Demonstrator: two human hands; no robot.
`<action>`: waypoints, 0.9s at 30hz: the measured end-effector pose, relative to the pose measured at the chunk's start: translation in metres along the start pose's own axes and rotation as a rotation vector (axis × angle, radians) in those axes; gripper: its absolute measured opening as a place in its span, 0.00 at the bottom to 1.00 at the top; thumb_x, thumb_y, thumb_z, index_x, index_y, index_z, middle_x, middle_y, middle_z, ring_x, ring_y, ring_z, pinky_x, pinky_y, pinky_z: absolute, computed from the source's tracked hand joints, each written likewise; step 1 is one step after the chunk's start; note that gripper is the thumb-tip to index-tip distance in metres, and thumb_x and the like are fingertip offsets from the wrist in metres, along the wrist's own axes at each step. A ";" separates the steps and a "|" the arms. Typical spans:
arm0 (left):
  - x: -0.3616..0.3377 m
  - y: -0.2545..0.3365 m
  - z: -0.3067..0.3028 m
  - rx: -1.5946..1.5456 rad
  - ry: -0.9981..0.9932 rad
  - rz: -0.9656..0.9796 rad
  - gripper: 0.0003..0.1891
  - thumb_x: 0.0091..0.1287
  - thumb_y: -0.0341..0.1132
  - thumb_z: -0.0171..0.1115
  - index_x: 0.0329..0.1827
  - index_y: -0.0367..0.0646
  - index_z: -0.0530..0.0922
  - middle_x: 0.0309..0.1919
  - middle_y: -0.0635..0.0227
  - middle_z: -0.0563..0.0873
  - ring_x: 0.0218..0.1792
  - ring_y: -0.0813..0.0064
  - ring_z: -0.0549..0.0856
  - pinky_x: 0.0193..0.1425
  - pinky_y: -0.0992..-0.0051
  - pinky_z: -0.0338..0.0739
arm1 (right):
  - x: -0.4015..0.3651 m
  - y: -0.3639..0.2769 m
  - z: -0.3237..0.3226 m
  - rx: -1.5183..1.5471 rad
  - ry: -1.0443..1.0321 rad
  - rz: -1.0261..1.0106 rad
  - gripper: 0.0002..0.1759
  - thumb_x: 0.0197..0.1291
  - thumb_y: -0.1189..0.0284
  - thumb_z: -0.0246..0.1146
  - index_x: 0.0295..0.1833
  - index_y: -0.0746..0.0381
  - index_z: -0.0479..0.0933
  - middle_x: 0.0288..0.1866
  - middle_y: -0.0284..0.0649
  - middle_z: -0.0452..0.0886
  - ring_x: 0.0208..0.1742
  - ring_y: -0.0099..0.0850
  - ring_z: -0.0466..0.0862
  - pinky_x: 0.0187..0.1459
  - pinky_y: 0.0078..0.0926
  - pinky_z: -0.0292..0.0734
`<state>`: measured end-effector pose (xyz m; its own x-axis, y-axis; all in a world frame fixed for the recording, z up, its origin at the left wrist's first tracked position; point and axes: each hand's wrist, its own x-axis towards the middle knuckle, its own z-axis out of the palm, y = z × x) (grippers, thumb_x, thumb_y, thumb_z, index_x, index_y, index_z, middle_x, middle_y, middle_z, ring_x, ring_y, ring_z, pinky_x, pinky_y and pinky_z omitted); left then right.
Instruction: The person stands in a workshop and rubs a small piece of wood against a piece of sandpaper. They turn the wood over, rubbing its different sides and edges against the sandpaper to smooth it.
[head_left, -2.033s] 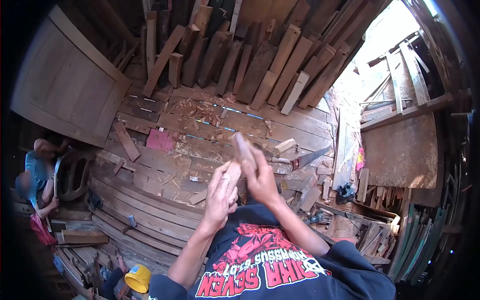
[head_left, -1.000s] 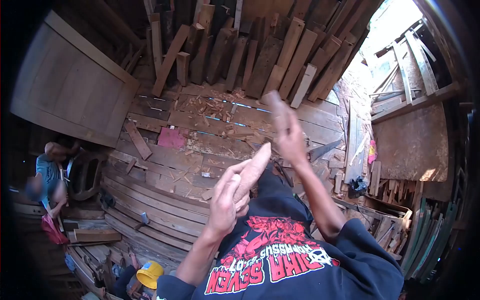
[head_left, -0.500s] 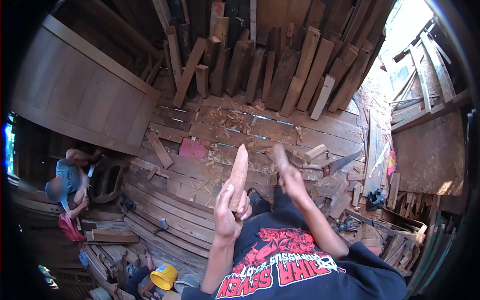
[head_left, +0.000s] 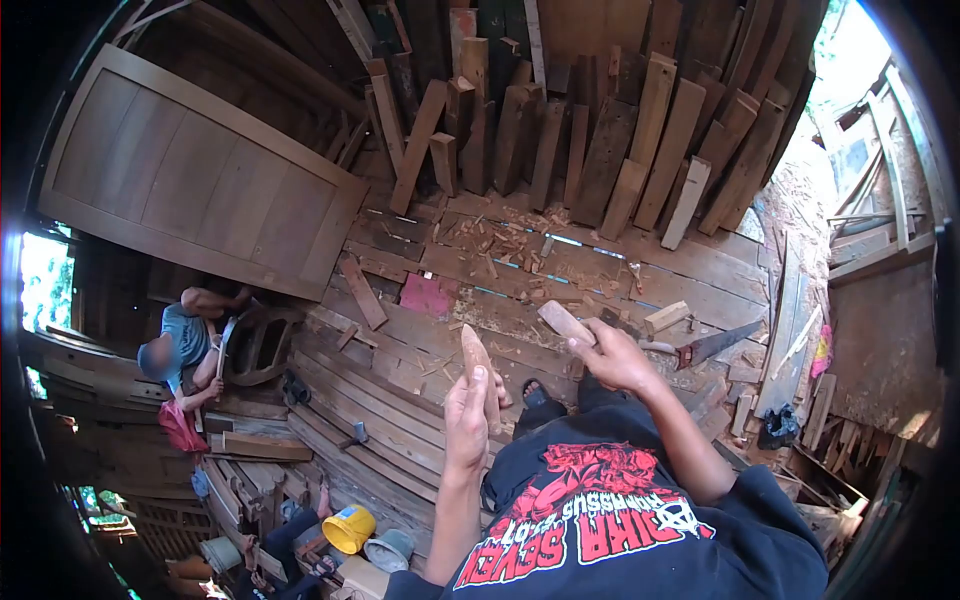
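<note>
My left hand is wrapped round a pointed piece of wood, its tip up and its pale brown face towards me. To the right, my right hand grips a small flat block by its lower end, between thumb and fingers. The block and the pointed piece are apart. Both hands are above the plank floor, in front of my dark shirt with red print.
Wood offcuts lean along the back wall. Shavings litter the floor. A saw lies right of my right hand. A seated person is at the left, below a wooden panel. A yellow bucket stands at the lower left.
My right hand has moved from a blurred upright hold to a steadier one, with the block tilted left. The pointed piece has turned in my left hand. The whole view has shifted.
</note>
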<state>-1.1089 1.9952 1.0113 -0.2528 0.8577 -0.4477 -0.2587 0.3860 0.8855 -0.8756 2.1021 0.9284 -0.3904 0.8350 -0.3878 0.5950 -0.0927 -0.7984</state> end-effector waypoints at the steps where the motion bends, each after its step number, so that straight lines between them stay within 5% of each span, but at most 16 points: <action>1: 0.002 -0.001 0.010 0.002 0.013 -0.009 0.23 0.87 0.53 0.46 0.61 0.40 0.75 0.33 0.73 0.78 0.32 0.79 0.78 0.41 0.73 0.77 | -0.002 0.002 -0.011 -0.026 -0.008 -0.004 0.29 0.74 0.54 0.65 0.66 0.67 0.77 0.41 0.53 0.88 0.40 0.41 0.91 0.44 0.40 0.84; 5: 0.001 0.003 0.054 -0.250 -0.006 -0.002 0.25 0.88 0.56 0.42 0.61 0.42 0.73 0.29 0.75 0.73 0.28 0.81 0.75 0.35 0.75 0.76 | -0.002 0.036 -0.029 -0.071 0.058 -0.129 0.28 0.73 0.55 0.65 0.65 0.67 0.77 0.35 0.49 0.89 0.36 0.44 0.91 0.43 0.43 0.84; 7: 0.002 -0.001 0.068 -0.297 -0.024 -0.032 0.24 0.88 0.55 0.42 0.58 0.41 0.74 0.27 0.74 0.73 0.29 0.82 0.75 0.35 0.78 0.76 | -0.006 0.042 -0.040 -0.023 -0.032 0.006 0.29 0.72 0.52 0.64 0.65 0.65 0.78 0.43 0.56 0.89 0.48 0.54 0.89 0.52 0.50 0.81; 16: 0.015 -0.003 0.115 -0.434 -0.076 0.030 0.12 0.84 0.35 0.54 0.64 0.43 0.70 0.47 0.64 0.81 0.46 0.70 0.86 0.56 0.62 0.87 | -0.026 0.057 -0.052 -0.093 -0.090 -0.040 0.31 0.71 0.50 0.64 0.63 0.66 0.78 0.49 0.63 0.87 0.55 0.63 0.86 0.57 0.56 0.80; 18: 0.022 -0.001 0.116 -0.505 -0.126 0.019 0.09 0.80 0.28 0.58 0.59 0.44 0.71 0.49 0.65 0.81 0.53 0.67 0.86 0.67 0.57 0.85 | -0.027 0.062 -0.046 -0.021 -0.056 -0.019 0.28 0.73 0.51 0.62 0.60 0.67 0.77 0.45 0.60 0.88 0.49 0.57 0.89 0.52 0.52 0.82; 21: 0.039 -0.024 0.107 -0.647 -0.151 0.060 0.06 0.80 0.29 0.57 0.55 0.45 0.72 0.47 0.65 0.81 0.55 0.65 0.85 0.70 0.54 0.82 | -0.035 0.040 -0.060 0.215 -0.125 0.099 0.28 0.79 0.50 0.57 0.57 0.68 0.76 0.39 0.53 0.88 0.41 0.44 0.90 0.43 0.42 0.84; 22: 0.038 -0.015 0.110 -0.717 -0.091 -0.012 0.09 0.85 0.38 0.52 0.43 0.45 0.72 0.40 0.66 0.81 0.52 0.65 0.83 0.72 0.56 0.77 | -0.036 0.030 -0.064 0.320 -0.166 0.154 0.28 0.81 0.49 0.55 0.57 0.68 0.75 0.38 0.50 0.88 0.38 0.38 0.90 0.40 0.38 0.85; 25: 0.038 -0.011 0.114 -1.069 -0.301 -0.010 0.23 0.87 0.49 0.44 0.32 0.46 0.69 0.31 0.67 0.77 0.46 0.63 0.81 0.72 0.54 0.73 | -0.036 0.025 -0.059 0.563 -0.159 0.200 0.31 0.83 0.45 0.48 0.58 0.66 0.74 0.38 0.42 0.86 0.34 0.26 0.87 0.36 0.28 0.84; 27: 0.041 -0.011 0.115 -1.093 -0.171 -0.073 0.30 0.87 0.56 0.42 0.23 0.48 0.65 0.26 0.68 0.74 0.42 0.62 0.79 0.72 0.53 0.72 | -0.030 0.032 -0.050 0.668 -0.181 0.199 0.35 0.82 0.41 0.45 0.66 0.64 0.71 0.49 0.45 0.86 0.40 0.30 0.90 0.40 0.29 0.86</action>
<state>-1.0090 2.0652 0.9979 -0.0936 0.9131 -0.3968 -0.9723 0.0019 0.2336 -0.8098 2.1013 0.9371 -0.4635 0.6702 -0.5796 0.1325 -0.5943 -0.7932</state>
